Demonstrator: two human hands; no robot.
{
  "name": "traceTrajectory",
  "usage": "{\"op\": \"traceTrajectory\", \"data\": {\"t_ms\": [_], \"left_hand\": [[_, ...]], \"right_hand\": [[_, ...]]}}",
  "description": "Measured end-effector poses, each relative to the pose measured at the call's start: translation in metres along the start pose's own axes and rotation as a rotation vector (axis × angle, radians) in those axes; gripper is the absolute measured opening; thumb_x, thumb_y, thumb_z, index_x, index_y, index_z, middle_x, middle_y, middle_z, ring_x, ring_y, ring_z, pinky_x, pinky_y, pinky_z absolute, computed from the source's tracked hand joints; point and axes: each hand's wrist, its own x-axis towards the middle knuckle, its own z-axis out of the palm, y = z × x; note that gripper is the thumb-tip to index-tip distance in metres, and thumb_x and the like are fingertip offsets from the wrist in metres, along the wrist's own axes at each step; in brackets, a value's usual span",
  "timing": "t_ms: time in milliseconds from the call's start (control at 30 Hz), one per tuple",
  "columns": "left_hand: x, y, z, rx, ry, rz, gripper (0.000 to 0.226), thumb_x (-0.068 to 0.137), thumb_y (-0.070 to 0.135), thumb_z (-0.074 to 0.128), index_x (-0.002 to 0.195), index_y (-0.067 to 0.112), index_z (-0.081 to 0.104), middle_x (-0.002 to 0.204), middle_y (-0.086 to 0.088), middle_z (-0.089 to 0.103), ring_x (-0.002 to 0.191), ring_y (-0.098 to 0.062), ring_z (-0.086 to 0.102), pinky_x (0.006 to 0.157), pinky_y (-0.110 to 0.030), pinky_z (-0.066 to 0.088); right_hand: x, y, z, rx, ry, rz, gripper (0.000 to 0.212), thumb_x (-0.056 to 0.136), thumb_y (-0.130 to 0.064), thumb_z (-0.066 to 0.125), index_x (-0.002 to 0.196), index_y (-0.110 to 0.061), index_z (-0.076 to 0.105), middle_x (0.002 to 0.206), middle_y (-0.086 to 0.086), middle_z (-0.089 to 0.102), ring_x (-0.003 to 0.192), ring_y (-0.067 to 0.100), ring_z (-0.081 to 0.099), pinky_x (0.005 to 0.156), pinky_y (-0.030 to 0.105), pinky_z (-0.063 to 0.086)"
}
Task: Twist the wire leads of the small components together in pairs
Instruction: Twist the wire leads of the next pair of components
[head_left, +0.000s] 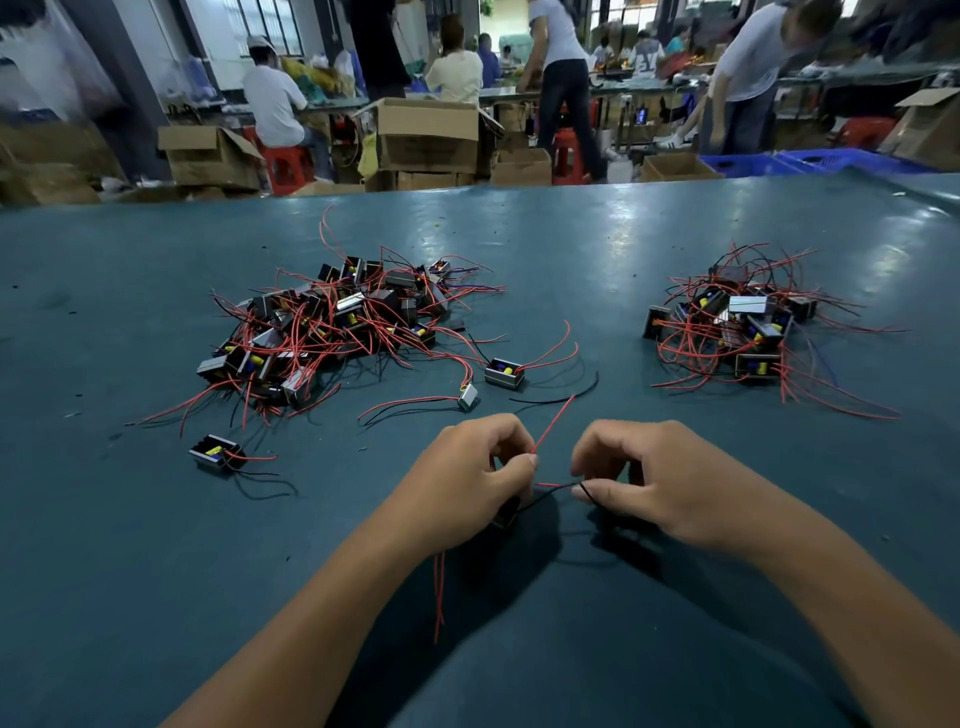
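My left hand (475, 470) grips a small black component (506, 514), mostly hidden under the palm, and pinches its red wire (555, 422), which rises up to the right. More red leads (440, 592) trail down below that hand. My right hand (641, 480) pinches the ends of a red and a black lead (558, 488) stretched between the two hands. A big pile of black components with red and black leads (332, 322) lies on the left of the blue-green table (571, 249). A smaller pile (743, 327) lies on the right.
Loose components lie near my hands: one (215, 453) at left, a small silver one (468, 397) and another (505, 373) ahead. Past the table's far edge are cardboard boxes (426, 135), red stools, blue crates (810, 161) and several people working.
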Motion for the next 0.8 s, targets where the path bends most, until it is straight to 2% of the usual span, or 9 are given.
{"op": "traceTrajectory", "data": {"t_ms": [100, 200, 300, 400, 467, 533, 667, 800], "left_hand": [[-0.001, 0.000, 0.002, 0.010, 0.023, -0.010, 0.010, 0.088, 0.033, 0.058, 0.080, 0.028, 0.058, 0.069, 0.013, 0.069, 0.065, -0.017, 0.065, 0.069, -0.045, 0.054], [0.000, -0.001, 0.003, -0.004, 0.046, -0.019, 0.011, 0.092, 0.030, 0.060, 0.081, 0.027, 0.057, 0.069, 0.011, 0.069, 0.066, -0.017, 0.065, 0.070, -0.044, 0.054], [0.000, -0.001, 0.004, -0.060, 0.059, -0.040, 0.014, 0.097, 0.032, 0.058, 0.084, 0.028, 0.055, 0.064, 0.006, 0.069, 0.060, -0.016, 0.064, 0.061, -0.035, 0.051], [0.001, -0.001, 0.004, -0.055, 0.075, -0.032, 0.014, 0.098, 0.028, 0.055, 0.084, 0.029, 0.056, 0.064, 0.005, 0.070, 0.051, -0.009, 0.056, 0.054, -0.026, 0.042], [0.002, -0.002, 0.004, -0.087, 0.115, -0.043, 0.015, 0.096, 0.022, 0.056, 0.082, 0.027, 0.057, 0.069, 0.005, 0.071, 0.051, -0.008, 0.050, 0.055, -0.025, 0.040], [0.004, -0.003, 0.002, -0.151, 0.163, -0.078, 0.013, 0.094, 0.017, 0.058, 0.083, 0.023, 0.058, 0.068, 0.004, 0.071, 0.048, -0.007, 0.048, 0.053, -0.023, 0.039], [0.004, -0.001, -0.001, -0.250, 0.196, -0.069, 0.009, 0.099, 0.020, 0.057, 0.091, 0.021, 0.060, 0.060, -0.002, 0.066, 0.040, -0.012, 0.045, 0.045, -0.024, 0.037], [0.001, 0.004, -0.002, -0.280, 0.187, 0.019, 0.009, 0.096, 0.017, 0.060, 0.088, 0.017, 0.064, 0.067, 0.000, 0.068, 0.045, -0.013, 0.049, 0.046, -0.022, 0.040]], "right_hand": [[0.000, -0.004, 0.002, -0.025, -0.014, -0.022, 0.010, 0.085, -0.031, 0.075, 0.093, -0.032, 0.068, 0.075, -0.009, 0.067, 0.068, 0.002, 0.058, 0.062, 0.011, 0.040], [0.001, -0.008, 0.004, -0.135, -0.002, -0.099, 0.008, 0.088, -0.022, 0.071, 0.095, -0.027, 0.072, 0.081, -0.011, 0.065, 0.077, 0.002, 0.057, 0.067, 0.009, 0.038], [0.001, -0.012, 0.007, -0.151, 0.035, -0.125, 0.013, 0.086, -0.013, 0.068, 0.095, -0.021, 0.070, 0.086, -0.012, 0.063, 0.079, -0.005, 0.055, 0.070, 0.008, 0.038], [0.000, -0.015, 0.012, -0.100, 0.064, -0.109, 0.020, 0.083, -0.005, 0.064, 0.095, -0.020, 0.069, 0.088, -0.012, 0.064, 0.083, 0.004, 0.060, 0.074, 0.015, 0.045], [0.000, -0.015, 0.014, -0.057, 0.094, -0.111, 0.024, 0.081, 0.000, 0.061, 0.093, -0.020, 0.068, 0.087, -0.014, 0.066, 0.083, 0.003, 0.061, 0.073, 0.010, 0.043], [0.000, -0.014, 0.015, 0.000, 0.121, -0.086, 0.021, 0.085, -0.002, 0.063, 0.090, -0.022, 0.067, 0.082, -0.014, 0.068, 0.074, 0.000, 0.061, 0.066, 0.007, 0.040], [0.003, -0.013, 0.021, 0.184, 0.196, 0.036, 0.011, 0.093, -0.017, 0.064, 0.086, -0.024, 0.067, 0.068, -0.007, 0.067, 0.051, 0.003, 0.056, 0.053, 0.012, 0.043], [0.007, -0.015, 0.028, 0.533, 0.311, 0.225, 0.012, 0.094, -0.012, 0.063, 0.083, -0.014, 0.067, 0.066, 0.006, 0.069, 0.058, 0.017, 0.064, 0.051, 0.024, 0.051]]}}
